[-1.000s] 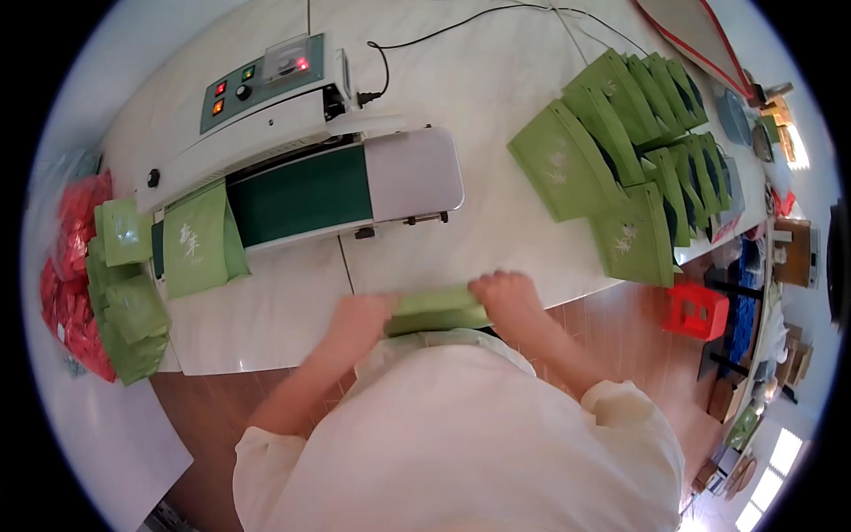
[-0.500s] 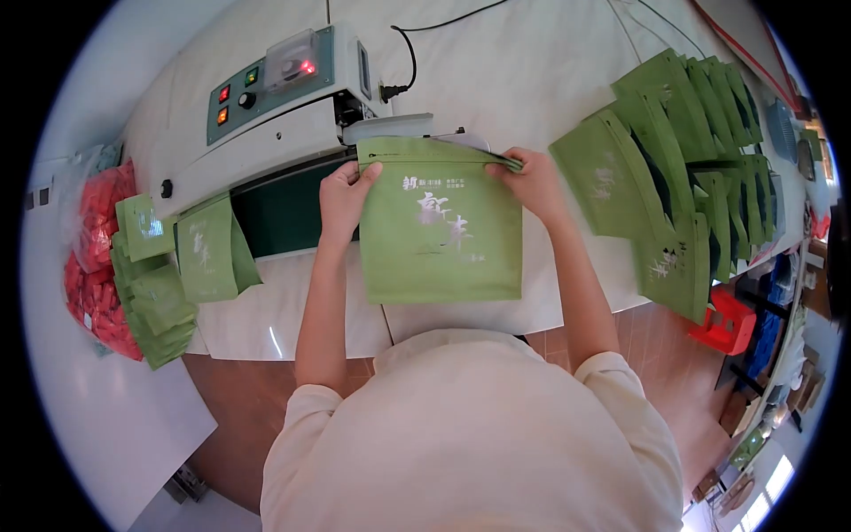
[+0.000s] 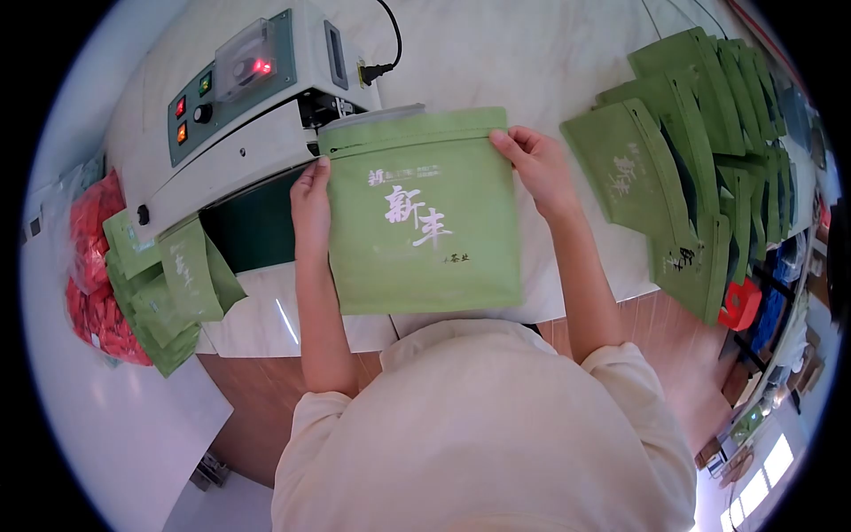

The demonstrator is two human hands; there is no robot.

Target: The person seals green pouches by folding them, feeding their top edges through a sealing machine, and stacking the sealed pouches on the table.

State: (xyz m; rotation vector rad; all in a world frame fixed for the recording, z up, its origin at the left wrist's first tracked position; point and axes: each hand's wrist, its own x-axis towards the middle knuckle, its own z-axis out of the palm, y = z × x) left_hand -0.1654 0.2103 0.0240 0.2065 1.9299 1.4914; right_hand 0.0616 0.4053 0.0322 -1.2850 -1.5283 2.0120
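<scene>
A green pouch with silvery printed characters is stretched between my two hands, its zip-top edge facing away from me. My left hand pinches its upper left edge, close to the sealing machine. On the other side, my right hand grips the upper right corner, thumb in front. The machine has lit red, orange and green switches and a glowing red display. The pouch's top left corner overlaps the right end of the machine's front housing; whether they touch I cannot tell.
Rows of green pouches stand on the right of the table. More green pouches lie at the machine's left end, beside red packets in clear plastic. A black power cord leads from the machine. A red stool stands beyond the right edge.
The pouch has come nearer and looks larger, its top edge now flat and straight where its right corner was folded. My left hand has shifted left and down. The whole view has moved slightly.
</scene>
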